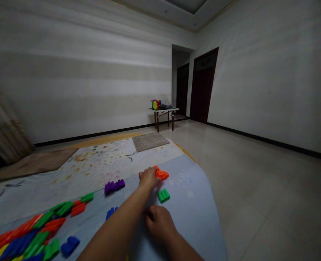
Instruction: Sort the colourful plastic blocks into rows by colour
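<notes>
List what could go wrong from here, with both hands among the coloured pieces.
The left hand might nudge the orange pieces out of place. The green piece, close to both hands, could get knocked. The left forearm passes beside the partly hidden blue piece and might brush it.

And here we're seeing the left hand [148,177] going bare, rounded knuckles showing, with the bare left forearm [119,221] broadening smoothly from a narrower wrist [144,189]. The right hand [160,223] is going bare too, showing a rounded back, and the right forearm [183,248] is matching it, equally uncovered and smooth in outline.
</notes>
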Action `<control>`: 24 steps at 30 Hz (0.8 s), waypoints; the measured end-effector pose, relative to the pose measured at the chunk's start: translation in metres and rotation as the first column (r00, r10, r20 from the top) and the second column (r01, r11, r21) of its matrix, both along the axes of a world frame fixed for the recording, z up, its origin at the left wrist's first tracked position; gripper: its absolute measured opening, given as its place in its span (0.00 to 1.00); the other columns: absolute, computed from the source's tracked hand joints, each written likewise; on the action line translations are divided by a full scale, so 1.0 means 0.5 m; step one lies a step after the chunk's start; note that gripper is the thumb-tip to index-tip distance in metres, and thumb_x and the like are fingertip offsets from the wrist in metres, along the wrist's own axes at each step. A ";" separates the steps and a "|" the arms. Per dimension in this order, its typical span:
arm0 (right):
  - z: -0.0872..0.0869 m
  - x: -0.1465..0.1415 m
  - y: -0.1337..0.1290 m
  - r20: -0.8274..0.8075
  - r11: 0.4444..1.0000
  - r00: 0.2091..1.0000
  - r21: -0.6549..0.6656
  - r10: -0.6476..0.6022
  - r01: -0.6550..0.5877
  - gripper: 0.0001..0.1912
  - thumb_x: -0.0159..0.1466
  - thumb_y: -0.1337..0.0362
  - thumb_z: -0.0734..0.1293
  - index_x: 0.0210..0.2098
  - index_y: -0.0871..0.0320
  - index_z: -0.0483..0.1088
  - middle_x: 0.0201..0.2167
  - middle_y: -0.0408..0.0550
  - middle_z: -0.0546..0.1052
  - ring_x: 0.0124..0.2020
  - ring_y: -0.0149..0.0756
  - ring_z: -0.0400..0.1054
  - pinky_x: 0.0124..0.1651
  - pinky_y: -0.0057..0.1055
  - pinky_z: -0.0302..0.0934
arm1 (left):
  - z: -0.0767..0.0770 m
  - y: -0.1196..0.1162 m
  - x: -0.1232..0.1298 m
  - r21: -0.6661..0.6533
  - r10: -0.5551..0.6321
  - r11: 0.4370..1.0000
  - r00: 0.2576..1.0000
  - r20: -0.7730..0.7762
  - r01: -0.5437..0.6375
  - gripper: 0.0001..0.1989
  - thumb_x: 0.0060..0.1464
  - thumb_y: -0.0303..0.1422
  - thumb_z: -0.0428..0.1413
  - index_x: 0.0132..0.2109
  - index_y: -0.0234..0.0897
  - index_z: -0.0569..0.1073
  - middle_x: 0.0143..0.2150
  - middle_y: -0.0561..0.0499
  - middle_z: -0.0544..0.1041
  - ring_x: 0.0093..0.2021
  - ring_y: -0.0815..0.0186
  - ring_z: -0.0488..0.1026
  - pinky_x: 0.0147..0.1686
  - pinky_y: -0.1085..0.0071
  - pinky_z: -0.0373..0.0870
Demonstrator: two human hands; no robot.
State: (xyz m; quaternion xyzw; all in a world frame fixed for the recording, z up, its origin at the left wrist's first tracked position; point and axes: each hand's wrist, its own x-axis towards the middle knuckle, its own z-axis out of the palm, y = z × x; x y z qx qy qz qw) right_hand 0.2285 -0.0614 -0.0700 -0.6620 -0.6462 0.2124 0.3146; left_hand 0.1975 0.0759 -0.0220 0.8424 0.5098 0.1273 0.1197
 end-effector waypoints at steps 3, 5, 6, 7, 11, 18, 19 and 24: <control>0.000 0.000 0.001 -0.001 1.000 1.000 -0.013 0.001 -0.001 0.12 0.55 0.69 0.59 0.33 0.56 0.73 0.32 0.47 0.78 0.34 0.33 0.70 0.33 0.23 0.54 | -0.013 0.006 0.007 0.007 -0.010 1.000 1.000 -0.013 0.010 0.21 0.44 0.36 0.56 0.48 0.39 0.68 0.48 0.43 0.72 0.50 0.54 0.66 0.46 0.59 0.57; 0.000 0.000 0.002 -0.003 1.000 1.000 -0.028 0.011 -0.011 0.13 0.56 0.70 0.59 0.34 0.55 0.73 0.33 0.47 0.78 0.35 0.33 0.70 0.34 0.23 0.54 | -0.020 0.009 0.011 0.013 -0.017 1.000 1.000 -0.015 0.017 0.22 0.44 0.35 0.55 0.49 0.40 0.68 0.49 0.43 0.71 0.50 0.54 0.65 0.47 0.59 0.56; 0.000 0.000 0.002 -0.002 0.999 1.000 -0.038 0.015 -0.015 0.13 0.56 0.70 0.59 0.34 0.55 0.73 0.34 0.47 0.78 0.35 0.33 0.70 0.34 0.23 0.54 | -0.023 0.010 0.014 0.017 -0.019 1.000 1.000 -0.014 0.020 0.21 0.45 0.35 0.55 0.49 0.40 0.68 0.50 0.43 0.71 0.51 0.54 0.65 0.47 0.59 0.56; 0.000 -0.001 0.002 -0.001 0.999 1.000 -0.049 0.019 -0.019 0.13 0.56 0.70 0.59 0.35 0.55 0.73 0.34 0.48 0.77 0.35 0.33 0.70 0.34 0.23 0.54 | -0.026 0.011 0.017 0.021 -0.019 1.000 1.000 -0.014 0.019 0.21 0.45 0.35 0.55 0.49 0.40 0.69 0.50 0.43 0.71 0.51 0.53 0.65 0.47 0.59 0.56; 0.001 -0.001 0.001 0.005 0.998 1.000 -0.066 0.023 -0.023 0.13 0.56 0.70 0.59 0.35 0.56 0.73 0.34 0.48 0.78 0.35 0.34 0.70 0.34 0.23 0.54 | -0.033 0.012 0.021 0.039 0.004 0.999 1.000 -0.008 -0.004 0.19 0.45 0.36 0.55 0.47 0.40 0.71 0.49 0.42 0.71 0.50 0.52 0.65 0.48 0.58 0.55; 0.004 -0.002 -0.001 0.006 1.000 1.000 -0.018 0.015 -0.015 0.12 0.57 0.68 0.58 0.33 0.56 0.73 0.32 0.46 0.77 0.34 0.32 0.70 0.33 0.23 0.54 | -0.027 0.011 -0.009 0.039 0.046 0.998 0.996 0.070 -0.049 0.26 0.44 0.41 0.55 0.52 0.41 0.67 0.51 0.43 0.70 0.51 0.54 0.65 0.49 0.59 0.56; 0.005 -0.002 -0.002 0.000 1.000 1.000 -0.012 0.015 -0.015 0.12 0.57 0.68 0.58 0.33 0.56 0.73 0.31 0.46 0.77 0.33 0.32 0.69 0.33 0.22 0.54 | -0.024 0.011 -0.018 0.037 0.057 0.997 0.995 0.085 -0.061 0.26 0.45 0.42 0.53 0.52 0.40 0.66 0.50 0.43 0.71 0.51 0.54 0.65 0.49 0.59 0.56; 0.004 -0.002 -0.004 -0.050 1.000 0.998 0.022 0.022 -0.021 0.12 0.58 0.65 0.59 0.35 0.54 0.73 0.32 0.43 0.77 0.32 0.30 0.69 0.34 0.22 0.54 | -0.003 0.000 -0.079 0.013 0.100 0.994 0.981 0.165 -0.104 0.20 0.52 0.40 0.47 0.49 0.37 0.68 0.50 0.43 0.72 0.51 0.58 0.66 0.50 0.60 0.58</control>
